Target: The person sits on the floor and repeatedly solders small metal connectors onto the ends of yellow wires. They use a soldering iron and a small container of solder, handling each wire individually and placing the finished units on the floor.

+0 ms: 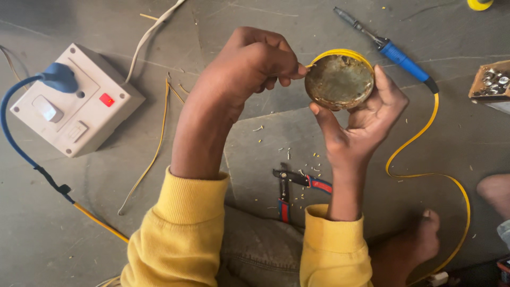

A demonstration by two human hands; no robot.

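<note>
Grey concrete floor [79, 212] fills the frame, person seated on it, yellow knit sleeves [180, 239] at the bottom edge. White square plastic switch-and-socket box [74, 101] sits at left on the floor, red indicator on it, blue plug [59, 77] pushed into its top with a blue cord running down and left. Long yellow cable [425, 175] loops across the right side to a blue-handled soldering iron [393, 53] lying on the floor at upper right, well apart from the hands. Left hand [249, 66] is raised at centre, fingers curled in tight, thumb and forefinger pinching something thin at the left rim of the tin; what is pinched is too small to tell. Right hand [366, 114] cups a round shallow metal tin with a yellow rim and dull brownish contents [340, 81], thumb under its lower left edge, fingers wrapped behind its right side, tin held up above the floor and tilted open-face to the camera. Red-and-blue-handled wire stripper pliers [295, 186] lie on the floor below the hands, between the forearms. Small cardboard box of shiny metal parts [491, 79] at the right edge. Thin bare wire strands [159, 133] beside the socket box, tiny yellow insulation bits [297, 159] scattered near the pliers.
</note>
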